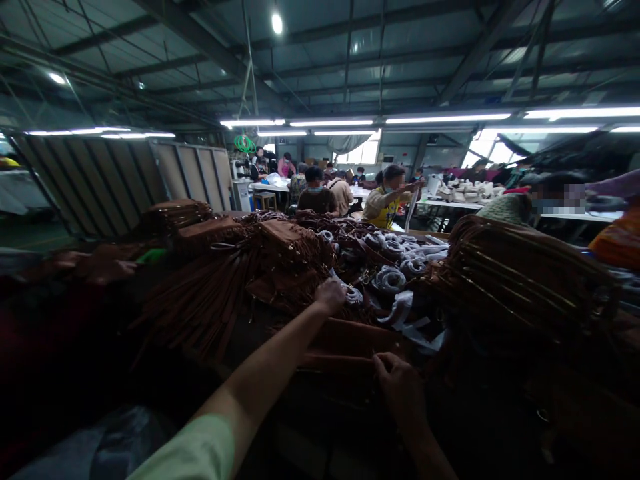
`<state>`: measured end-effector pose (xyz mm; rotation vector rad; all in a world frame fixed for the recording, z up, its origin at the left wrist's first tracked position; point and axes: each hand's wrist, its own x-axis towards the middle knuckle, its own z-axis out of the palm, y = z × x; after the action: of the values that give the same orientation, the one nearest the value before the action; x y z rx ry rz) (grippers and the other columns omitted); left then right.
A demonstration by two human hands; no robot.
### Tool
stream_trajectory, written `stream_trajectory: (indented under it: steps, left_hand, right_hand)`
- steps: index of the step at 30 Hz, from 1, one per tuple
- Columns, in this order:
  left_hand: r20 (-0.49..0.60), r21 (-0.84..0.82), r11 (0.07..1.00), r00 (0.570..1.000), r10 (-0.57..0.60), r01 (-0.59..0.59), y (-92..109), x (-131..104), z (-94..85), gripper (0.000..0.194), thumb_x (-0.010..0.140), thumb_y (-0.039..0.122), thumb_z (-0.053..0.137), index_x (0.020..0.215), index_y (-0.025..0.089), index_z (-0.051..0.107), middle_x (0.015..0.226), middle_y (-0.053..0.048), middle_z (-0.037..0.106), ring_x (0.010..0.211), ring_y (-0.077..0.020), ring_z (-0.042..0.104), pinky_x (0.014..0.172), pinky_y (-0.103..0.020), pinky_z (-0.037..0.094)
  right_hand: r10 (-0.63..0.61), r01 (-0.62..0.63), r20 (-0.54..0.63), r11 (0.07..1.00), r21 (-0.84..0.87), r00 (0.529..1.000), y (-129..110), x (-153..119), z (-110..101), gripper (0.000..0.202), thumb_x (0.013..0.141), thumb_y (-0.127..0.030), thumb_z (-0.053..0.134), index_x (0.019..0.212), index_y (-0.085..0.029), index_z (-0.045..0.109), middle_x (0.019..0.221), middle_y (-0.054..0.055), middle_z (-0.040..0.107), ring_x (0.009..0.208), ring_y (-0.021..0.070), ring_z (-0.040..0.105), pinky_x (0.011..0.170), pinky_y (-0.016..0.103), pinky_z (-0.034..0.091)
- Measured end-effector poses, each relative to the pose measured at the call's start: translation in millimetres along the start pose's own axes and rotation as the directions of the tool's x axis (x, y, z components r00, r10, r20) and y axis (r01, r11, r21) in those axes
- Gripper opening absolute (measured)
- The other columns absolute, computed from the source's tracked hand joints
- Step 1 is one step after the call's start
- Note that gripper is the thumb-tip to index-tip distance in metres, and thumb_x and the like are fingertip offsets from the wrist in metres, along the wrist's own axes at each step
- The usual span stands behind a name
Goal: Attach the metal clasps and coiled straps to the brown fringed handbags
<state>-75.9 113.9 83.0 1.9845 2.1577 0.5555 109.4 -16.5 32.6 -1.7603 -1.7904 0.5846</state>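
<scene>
A flat brown bag (345,340) lies on the worktable in front of me, its near edge a straight raised band. My right hand (399,381) is closed in a pinch at the right end of that edge. My left hand (331,295) reaches past the bag, fingers curled, close beside a white-wrapped ring (353,295). What its fingers hold, if anything, is hidden. Left of it lie fringed brown bags (285,243), their long fringe (205,300) spreading toward me. More white-wrapped coils (390,279) and a loose white strip (403,308) are to the right.
A tall stack of brown pieces with shiny gold edges (520,273) stands at the right. Another person's hand (107,261) rests at the left, near a green item (151,255). Panelled partitions (193,175) stand behind. Several people sit at tables beyond, one in a yellow apron (383,210).
</scene>
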Motion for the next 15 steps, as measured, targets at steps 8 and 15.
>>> stream_trajectory:
  steps: [8, 15]
  left_hand:
    - [0.195, 0.239, 0.962, 0.977, 0.084, -0.131, 14.9, 75.5, 17.7, 0.041, 0.065, 0.035, 0.069, 0.097, 0.011, 0.066, 0.115, -0.019, 0.061, 0.119, -0.0342, 0.046, 0.099, -0.040, 0.035]
    - [0.119, 0.283, 0.903, 0.946, 0.301, -0.323, 13.1, 47.3, 0.0, 0.025, 0.079, 0.021, 0.055, 0.102, 0.014, 0.061, 0.113, -0.013, 0.061, 0.117, -0.0247, 0.048, 0.104, -0.037, 0.028]
  right_hand:
    - [-0.008, 0.009, -0.012, 0.999, 0.041, 1.000, 5.1, -3.4, 2.3, 0.030, 0.087, -0.038, 0.042, 0.088, -0.024, 0.068, 0.085, 0.004, 0.072, 0.076, 0.0175, 0.066, 0.066, 0.024, 0.040]
    - [-0.048, 0.052, -0.042, 0.994, 0.096, 0.998, 7.0, -5.4, 2.9, 0.029, 0.087, -0.036, 0.042, 0.087, -0.023, 0.068, 0.086, 0.004, 0.072, 0.076, 0.0172, 0.066, 0.068, 0.024, 0.041]
